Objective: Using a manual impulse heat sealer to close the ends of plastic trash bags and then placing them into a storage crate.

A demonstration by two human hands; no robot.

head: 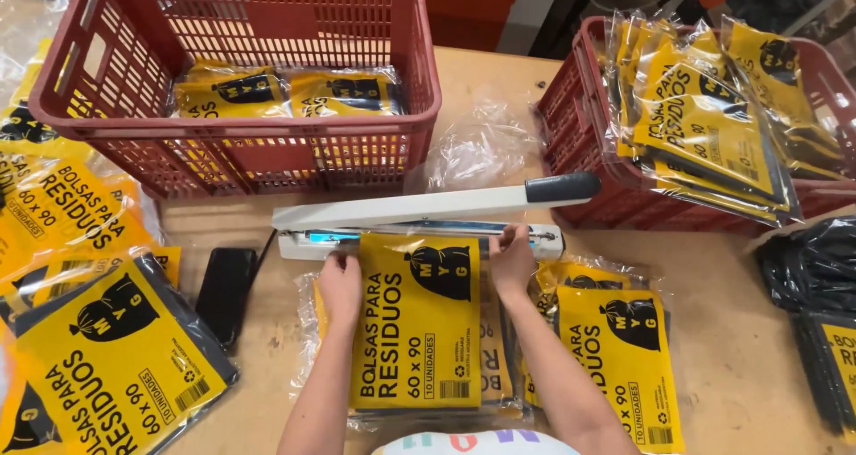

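**Both hands on the yellow packet at the sealer**

Your left hand pinches the top left corner of the yellow packet, fingers closed in a grip on its clear wrapping. Your right hand has the top right corner the same way, fingers curled over the edge. The packet lies flat on the wooden table, on top of other packets, with its top edge pushed into the white heat sealer. The sealer's arm stands raised at a slant, its black handle pointing right, so the bar is not pressed down on the packet.

Just right of your right forearm lies another yellow packet, slightly tilted. A loose heap of the same packets covers the table on your left, and a black flat object sits between that heap and the sealer. Behind the sealer stands a red plastic basket with a few packets lying in its bottom. A second red basket at the right is stacked full of packets. A bundle of black bags lies at the far right edge.
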